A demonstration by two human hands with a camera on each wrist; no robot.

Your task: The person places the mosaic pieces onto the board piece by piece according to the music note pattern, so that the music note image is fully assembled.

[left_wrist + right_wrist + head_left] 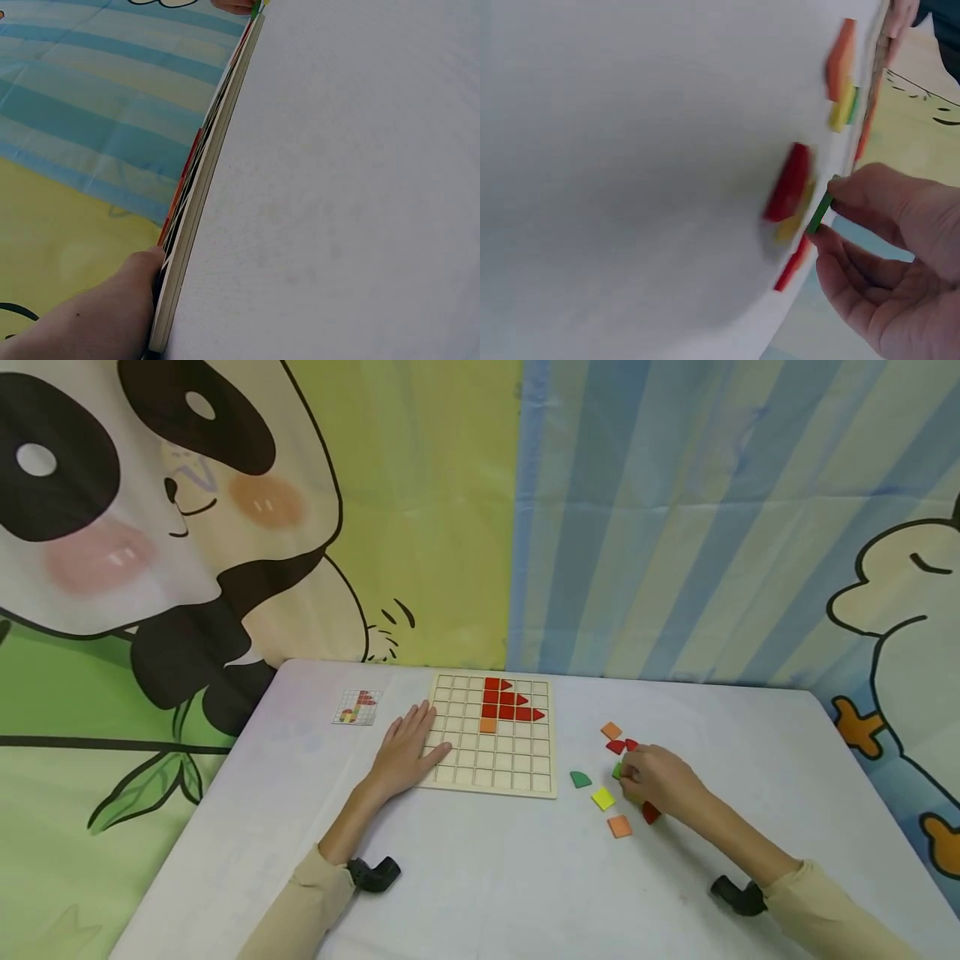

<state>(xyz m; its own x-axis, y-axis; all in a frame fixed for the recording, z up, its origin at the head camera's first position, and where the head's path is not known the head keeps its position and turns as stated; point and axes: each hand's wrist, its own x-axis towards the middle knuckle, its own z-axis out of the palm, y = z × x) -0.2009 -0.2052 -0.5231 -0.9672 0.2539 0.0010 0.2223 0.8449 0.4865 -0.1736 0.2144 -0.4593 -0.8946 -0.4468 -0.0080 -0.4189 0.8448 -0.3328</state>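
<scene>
Fingers (pixel 420 724) on the left hand (pixel 401 760) are straight and a bit spread, not gripping anything, with the thumb lying over the left edge of the board (pixel 517 762). The right hand (pixel 663 781) is nearly closed, thumb and fingertip pinching a small green piece (pixel 821 212).

OK, left to right: there's a big cartoon panda (pixel 202 527) on the backdrop, then a little pattern card (pixel 356 707) lying flat on the white table (pixel 480 877), just past the left hand. Next is the pale gridded board, flat on the table. It's got stepped rows of red squares (pixel 506 698), one, two, then three, each row capped with a pointy red bit on its right, plus an orange square (pixel 487 725) under the leftmost red.

Right of that are the loose bits: a green quarter-round (pixel 581 779), a yellow square (pixel 603 798), two orange pieces (pixel 620 826) and two small reds (pixel 615 747). The right hand is over that pile, green piece in its pinch, with a darker red piece (pixel 650 812) poking out beneath it.
</scene>
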